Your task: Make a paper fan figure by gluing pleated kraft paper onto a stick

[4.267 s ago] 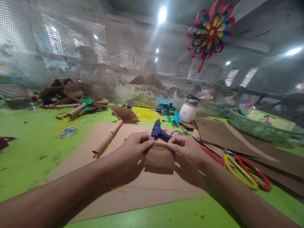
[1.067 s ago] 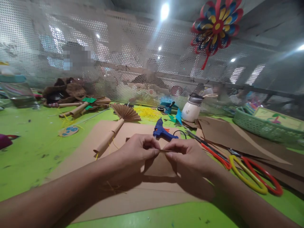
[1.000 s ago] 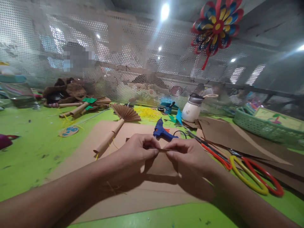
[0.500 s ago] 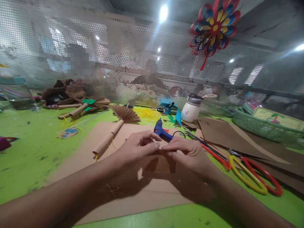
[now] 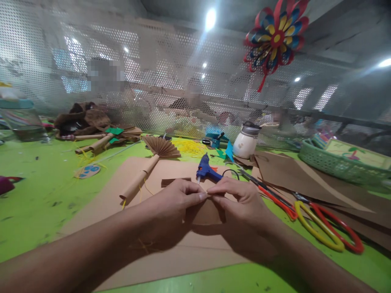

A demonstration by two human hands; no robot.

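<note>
My left hand [image 5: 185,197] and my right hand [image 5: 238,195] meet in the middle, fingertips almost touching. Both pinch the upper edge of a piece of brown paper [image 5: 207,213], which hangs down towards me between them. Much of its edge is covered by my fingers. Just beyond my hands lies a blue glue gun [image 5: 209,171] with a glue stick in it. A pleated strip of brown paper [image 5: 175,182] rests behind my left hand. Further left is a pleated paper fan [image 5: 161,146] joined to a rolled paper handle [image 5: 139,179] with yellow string.
A large brown paper sheet [image 5: 128,262] covers part of the green table [image 5: 27,228]. Scissors with red and yellow handles [image 5: 320,228] lie at right. Behind stand a white jug [image 5: 245,142] and a green basket [image 5: 339,162]. Yellow paper shreds [image 5: 189,145] lie near the mesh wall.
My left hand has lowered slightly, its fingers now closed on the paper's edge. The pleated strip behind it has come into view. The paper between my hands has tilted.
</note>
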